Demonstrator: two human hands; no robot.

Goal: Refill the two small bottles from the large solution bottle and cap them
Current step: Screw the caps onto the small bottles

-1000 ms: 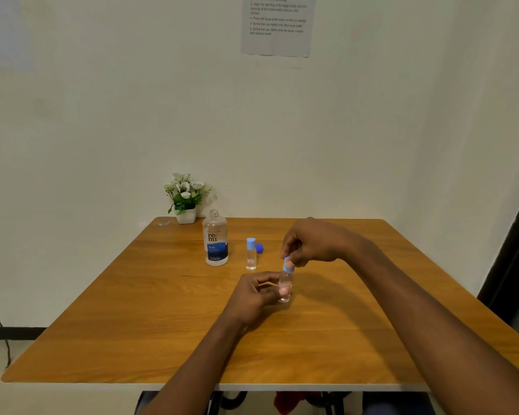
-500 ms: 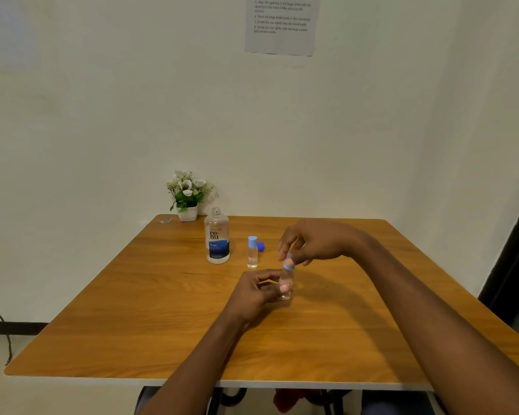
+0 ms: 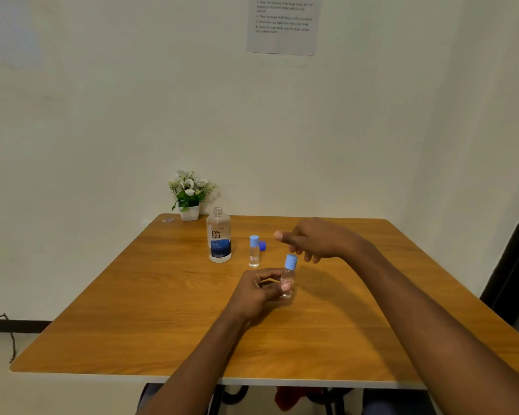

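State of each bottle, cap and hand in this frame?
large solution bottle: uncapped, upright on the table.
dark blue cap: off, lying on the table behind the rear small bottle.
rear small bottle: capped, upright, untouched.
front small bottle: capped, gripped by the left hand.
left hand: holds the front small bottle.
right hand: free, holds nothing.

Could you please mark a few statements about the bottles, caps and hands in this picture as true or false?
1. The left hand holds a small capped bottle. True.
2. The right hand grips that bottle's cap. False: it hovers apart from the cap and holds nothing.
3. The large solution bottle has its cap on. False: its neck is open, and a dark blue cap lies on the table.
4. The other small bottle stands upright and capped, to the right of the large bottle. True.
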